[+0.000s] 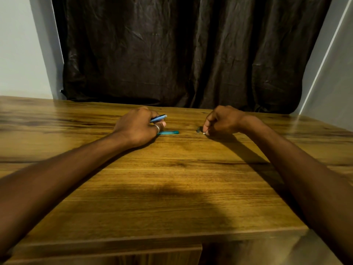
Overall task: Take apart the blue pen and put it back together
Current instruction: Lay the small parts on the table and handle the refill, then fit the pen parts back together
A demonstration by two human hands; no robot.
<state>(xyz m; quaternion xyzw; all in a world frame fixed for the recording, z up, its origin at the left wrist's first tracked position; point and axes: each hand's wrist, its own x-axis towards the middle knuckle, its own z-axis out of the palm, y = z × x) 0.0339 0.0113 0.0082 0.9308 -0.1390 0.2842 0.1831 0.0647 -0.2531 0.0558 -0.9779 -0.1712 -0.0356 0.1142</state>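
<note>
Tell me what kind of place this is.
Probably a home room or makeshift recording corner, not a workshop: a wood-grain table in front of a crumpled dark curtain, with plain pale walls either side. The left hand holds a blue pen piece; the right hand pinches a small part.

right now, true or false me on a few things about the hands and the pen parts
1. The left hand holds a light blue pen part off the table. True.
2. The right hand pinches a small white piece low at the table surface. True.
3. The teal part is in the right hand's grip. False: it lies on the table by the left hand, held by neither hand.
4. A ring is worn on the right hand. False: it is on a finger of the left hand.
</note>
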